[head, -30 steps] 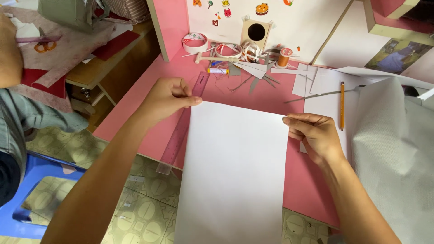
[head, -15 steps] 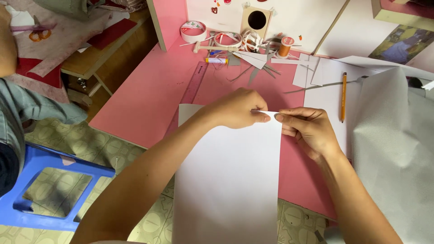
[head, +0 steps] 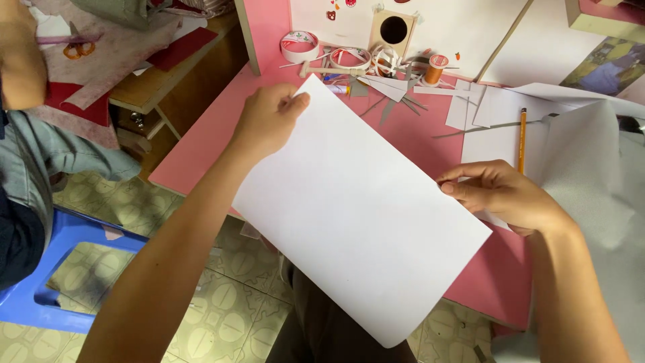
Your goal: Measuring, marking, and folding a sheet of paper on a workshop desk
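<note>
A pink desk (head: 222,128) carries the clutter. At its far edge a small wooden box with a round hole (head: 392,30) stands against a white board (head: 463,33). Left of it lies a white tape roll (head: 299,46), with loose tape rings (head: 366,59) just beside it, and an orange thread spool (head: 436,69) stands to the right. Grey paper slivers (head: 396,101) lie scattered near the far edge. A yellow pencil (head: 522,140) rests on white sheets (head: 497,111) toward the desk's right edge. Beyond the left edge stand a wooden shelf (head: 144,91) and a blue plastic stool (head: 67,269) on a patterned tile floor (head: 222,309).
</note>
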